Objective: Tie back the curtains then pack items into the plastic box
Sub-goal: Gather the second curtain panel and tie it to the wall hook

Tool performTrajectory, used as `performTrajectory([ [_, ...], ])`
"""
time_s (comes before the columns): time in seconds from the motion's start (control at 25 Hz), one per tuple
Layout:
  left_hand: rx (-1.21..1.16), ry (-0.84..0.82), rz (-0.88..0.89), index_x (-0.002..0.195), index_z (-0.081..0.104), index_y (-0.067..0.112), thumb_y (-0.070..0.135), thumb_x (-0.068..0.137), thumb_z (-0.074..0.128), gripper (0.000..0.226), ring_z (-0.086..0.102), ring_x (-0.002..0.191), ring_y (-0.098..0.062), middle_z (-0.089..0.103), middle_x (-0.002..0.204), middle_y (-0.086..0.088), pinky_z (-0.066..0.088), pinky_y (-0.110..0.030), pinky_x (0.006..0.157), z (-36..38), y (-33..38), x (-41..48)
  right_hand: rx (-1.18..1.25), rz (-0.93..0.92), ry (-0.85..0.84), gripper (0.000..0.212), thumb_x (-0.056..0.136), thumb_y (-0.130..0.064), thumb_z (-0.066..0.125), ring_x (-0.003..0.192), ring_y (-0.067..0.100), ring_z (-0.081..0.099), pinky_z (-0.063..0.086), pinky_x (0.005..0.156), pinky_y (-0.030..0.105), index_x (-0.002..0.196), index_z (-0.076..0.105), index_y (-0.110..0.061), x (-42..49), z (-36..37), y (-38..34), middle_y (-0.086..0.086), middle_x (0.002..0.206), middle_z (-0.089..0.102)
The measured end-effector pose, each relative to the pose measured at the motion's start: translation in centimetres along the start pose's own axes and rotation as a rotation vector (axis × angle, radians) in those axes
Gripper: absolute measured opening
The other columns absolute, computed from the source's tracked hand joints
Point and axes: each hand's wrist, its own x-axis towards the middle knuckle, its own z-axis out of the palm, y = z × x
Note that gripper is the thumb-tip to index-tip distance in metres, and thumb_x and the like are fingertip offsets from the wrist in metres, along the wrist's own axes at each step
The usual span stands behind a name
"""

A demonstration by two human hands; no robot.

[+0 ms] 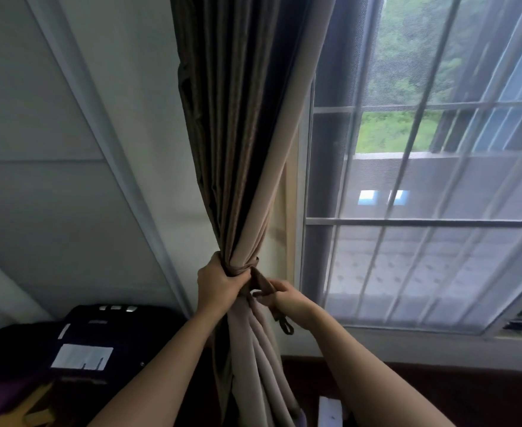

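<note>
A brown and beige curtain hangs gathered into a bunch beside the window. A brown tieback strap is wrapped around the bunch at its narrowest point. My left hand grips the gathered curtain and the strap on the left side. To the right of the bunch, my right hand pinches the strap's loose end, and its small loop dangles below my wrist. No plastic box is in view.
A barred window with a mesh screen fills the right side. A white wall stands to the left. A dark bag with a white label lies at the lower left. A dark sill ledge runs under the window.
</note>
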Motion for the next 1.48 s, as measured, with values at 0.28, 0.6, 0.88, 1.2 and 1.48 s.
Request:
performTrajectory([
  [0.28,0.049,0.098,-0.011,0.108,0.061,0.002,0.016,0.068,0.081,0.046,0.065,0.098,-0.032,0.069,0.102,-0.018,0.049,-0.030,0.078,-3.9,-2.3,4.0,0.319,-0.095,0.419,0.013,0.085,-0.012,0.066,0.082,0.019,0.062,0.053,0.068,0.019,0.097,0.063,-0.015,4.1,-0.3,0.6,0.006,0.089,0.064],
  [0.6,0.093,0.286,0.003,0.095,0.060,-0.003,0.015,0.067,0.079,0.038,0.064,0.082,-0.037,0.068,0.086,-0.021,0.048,-0.035,0.067,-2.0,-2.5,6.0,0.955,-0.019,0.636,0.041,0.084,-0.003,0.066,0.099,0.025,0.057,0.052,0.075,0.027,0.114,0.040,-0.012,12.0,0.3,-3.0,0.008,0.100,0.054],
  [0.88,0.138,0.361,-0.022,0.090,0.056,-0.005,0.015,0.066,0.077,0.038,0.060,0.080,-0.040,0.063,0.083,-0.023,0.046,-0.039,0.067,-0.2,-2.3,7.7,0.508,-0.118,0.809,0.019,0.087,-0.013,0.064,0.090,0.013,0.062,0.051,0.089,0.030,0.106,0.063,-0.014,16.4,0.0,-3.6,-0.003,0.096,0.066],
  [1.2,0.150,0.388,-0.016,0.090,0.056,-0.006,0.014,0.066,0.077,0.038,0.060,0.082,-0.042,0.063,0.083,-0.025,0.044,-0.039,0.066,0.3,-1.9,8.6,0.264,-0.194,0.886,0.020,0.088,-0.013,0.062,0.072,0.004,0.061,0.047,0.065,0.012,0.104,0.064,-0.024,17.7,-0.2,-3.1,-0.004,0.095,0.062],
  [1.48,0.148,0.380,-0.042,0.092,0.056,-0.002,0.020,0.067,0.076,0.039,0.060,0.083,-0.040,0.065,0.085,-0.021,0.046,-0.038,0.068,0.4,-2.1,8.7,-0.063,-0.225,0.812,0.026,0.094,-0.014,0.053,0.088,0.015,0.052,0.032,0.074,0.009,0.117,0.065,-0.013,18.1,-0.8,-2.3,0.003,0.100,0.053],
])
